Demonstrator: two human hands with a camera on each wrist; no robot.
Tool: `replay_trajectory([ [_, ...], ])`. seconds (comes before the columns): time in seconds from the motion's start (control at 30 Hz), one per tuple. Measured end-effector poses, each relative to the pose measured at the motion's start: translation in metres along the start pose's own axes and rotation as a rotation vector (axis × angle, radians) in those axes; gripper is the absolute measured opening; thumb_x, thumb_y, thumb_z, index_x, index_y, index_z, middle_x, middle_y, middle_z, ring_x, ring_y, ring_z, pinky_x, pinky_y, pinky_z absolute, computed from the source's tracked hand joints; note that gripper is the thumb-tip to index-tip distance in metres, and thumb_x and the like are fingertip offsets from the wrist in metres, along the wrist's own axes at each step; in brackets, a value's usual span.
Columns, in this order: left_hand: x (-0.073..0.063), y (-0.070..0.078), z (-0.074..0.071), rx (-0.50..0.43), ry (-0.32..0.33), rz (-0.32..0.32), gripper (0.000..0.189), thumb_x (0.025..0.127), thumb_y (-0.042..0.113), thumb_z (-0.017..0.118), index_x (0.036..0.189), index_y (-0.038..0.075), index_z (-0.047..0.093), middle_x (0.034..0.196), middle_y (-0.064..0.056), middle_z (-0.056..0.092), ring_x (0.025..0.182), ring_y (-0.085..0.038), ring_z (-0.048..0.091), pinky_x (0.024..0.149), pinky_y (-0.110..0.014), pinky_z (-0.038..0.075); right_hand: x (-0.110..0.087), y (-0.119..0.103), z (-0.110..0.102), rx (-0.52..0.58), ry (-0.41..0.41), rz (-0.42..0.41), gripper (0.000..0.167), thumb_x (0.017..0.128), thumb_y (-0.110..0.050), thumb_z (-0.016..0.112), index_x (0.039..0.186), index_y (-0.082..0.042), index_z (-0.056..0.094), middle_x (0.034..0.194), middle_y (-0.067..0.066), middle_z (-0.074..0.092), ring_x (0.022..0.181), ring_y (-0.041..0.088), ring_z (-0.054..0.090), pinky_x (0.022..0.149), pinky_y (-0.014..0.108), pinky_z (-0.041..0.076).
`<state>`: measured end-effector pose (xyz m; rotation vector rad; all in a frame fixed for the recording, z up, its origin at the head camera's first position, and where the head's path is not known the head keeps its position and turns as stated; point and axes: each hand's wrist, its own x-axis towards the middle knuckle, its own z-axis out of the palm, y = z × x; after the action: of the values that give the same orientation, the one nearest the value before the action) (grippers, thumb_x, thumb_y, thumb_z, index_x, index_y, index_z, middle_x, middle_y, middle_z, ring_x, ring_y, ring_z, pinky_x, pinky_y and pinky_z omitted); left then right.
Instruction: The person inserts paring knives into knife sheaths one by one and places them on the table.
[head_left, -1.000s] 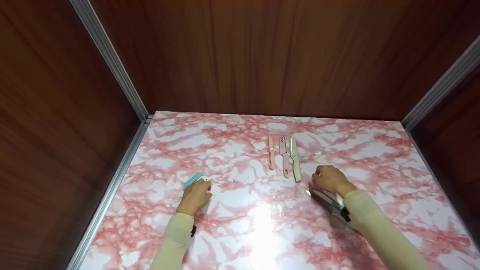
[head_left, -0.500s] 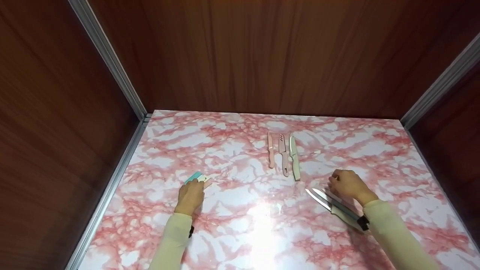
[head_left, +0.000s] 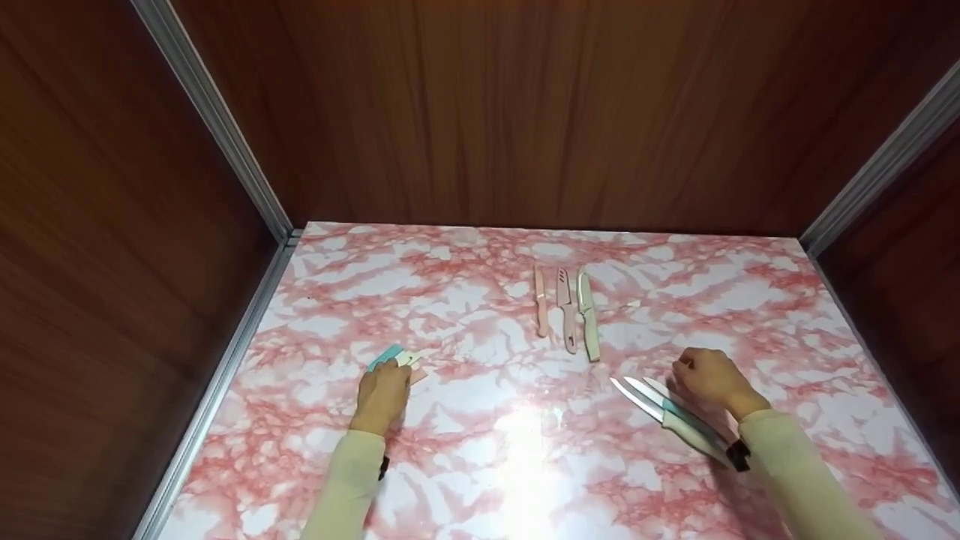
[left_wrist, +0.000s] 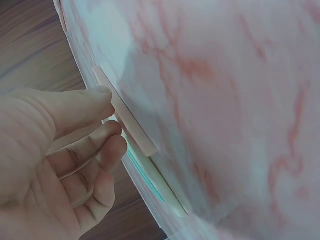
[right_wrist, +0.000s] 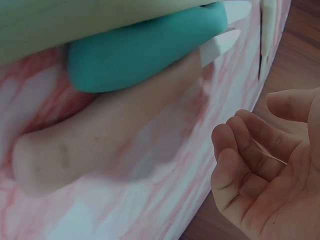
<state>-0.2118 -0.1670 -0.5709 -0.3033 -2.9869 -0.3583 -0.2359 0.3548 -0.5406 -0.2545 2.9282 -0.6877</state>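
My left hand (head_left: pixel 382 394) pinches a slim pink knife sheath (left_wrist: pixel 132 122) between thumb and fingertips, low over the table. Beside that sheath lie a cream sheath (left_wrist: pixel 167 187) and a teal sheath (head_left: pixel 385 355), partly hidden by the hand in the head view. My right hand (head_left: pixel 716 379) hovers with loosely curled fingers and nothing in them. Just below it, bare-bladed knives lie close together: one with a cream handle (head_left: pixel 694 437), one with a teal handle (right_wrist: pixel 150 47) and one with a pink handle (right_wrist: pixel 110 130). The right wrist hides part of their handles in the head view.
Farther back at the middle lie a small pink knife (head_left: pixel 541 307), a dusky pink knife (head_left: pixel 568 322) with slots in its blade end, and a cream knife (head_left: pixel 591 330), side by side. Brown wood-grain panels (head_left: pixel 487 112) enclose the pink marbled table (head_left: pixel 465 480).
My right hand has drawn back to the right, uncovering the bare-bladed knives. At my left hand, the pink sheath has come into view and shifted slightly toward me beside the other sheaths.
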Motion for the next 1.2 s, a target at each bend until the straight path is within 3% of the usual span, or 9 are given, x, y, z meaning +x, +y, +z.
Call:
replay_trajectory([
  [0.27, -0.001, -0.001, 0.003, -0.044, -0.002, 0.013, 0.018, 0.084, 0.005, 0.068, 0.072, 0.009, 0.056, 0.068, -0.005, 0.050, 0.064, -0.026, 0.055, 0.055, -0.039, 0.045, -0.004, 0.003, 0.006, 0.011, 0.003, 0.033, 0.023, 0.095, -0.016, 0.049, 0.094, 0.001, 0.063, 0.080, 0.010, 0.062, 0.071, 0.023, 0.056, 0.067, 0.044, 0.046],
  [0.5, -0.001, 0.000, 0.002, -0.061, -0.011, 0.025, 0.008, 0.083, 0.002, 0.067, 0.078, 0.004, 0.061, 0.072, -0.008, 0.050, 0.068, -0.029, 0.056, 0.059, -0.042, 0.047, -0.002, -0.001, 0.008, 0.041, -0.015, 0.050, 0.023, 0.097, -0.018, 0.048, 0.094, -0.002, 0.064, 0.080, 0.006, 0.062, 0.070, 0.021, 0.055, 0.067, 0.041, 0.045],
  [0.77, -0.002, 0.001, 0.003, -0.040, -0.004, 0.045, 0.034, 0.086, 0.028, 0.069, 0.064, 0.009, 0.053, 0.064, -0.005, 0.046, 0.062, -0.026, 0.052, 0.057, -0.041, 0.043, 0.001, -0.001, 0.005, 0.018, -0.046, 0.015, 0.023, 0.096, -0.019, 0.049, 0.096, -0.002, 0.065, 0.086, 0.009, 0.064, 0.076, 0.023, 0.058, 0.072, 0.046, 0.047],
  [0.87, -0.001, 0.003, 0.001, -0.045, -0.011, 0.048, 0.033, 0.088, 0.031, 0.067, 0.066, 0.009, 0.055, 0.063, -0.005, 0.048, 0.062, -0.026, 0.053, 0.059, -0.042, 0.044, -0.001, 0.002, 0.004, 0.007, -0.069, -0.008, 0.022, 0.095, -0.018, 0.049, 0.093, -0.003, 0.065, 0.085, 0.008, 0.064, 0.076, 0.024, 0.058, 0.072, 0.047, 0.046],
  [1.2, 0.004, 0.013, -0.007, -0.146, -0.008, 0.127, 0.013, 0.088, 0.018, 0.068, 0.080, 0.013, 0.059, 0.071, -0.001, 0.057, 0.068, -0.021, 0.057, 0.063, -0.038, 0.046, -0.011, 0.010, 0.003, -0.015, -0.152, -0.116, 0.010, 0.088, -0.010, 0.058, 0.082, -0.006, 0.065, 0.076, 0.000, 0.059, 0.070, 0.017, 0.050, 0.067, 0.038, 0.043],
])
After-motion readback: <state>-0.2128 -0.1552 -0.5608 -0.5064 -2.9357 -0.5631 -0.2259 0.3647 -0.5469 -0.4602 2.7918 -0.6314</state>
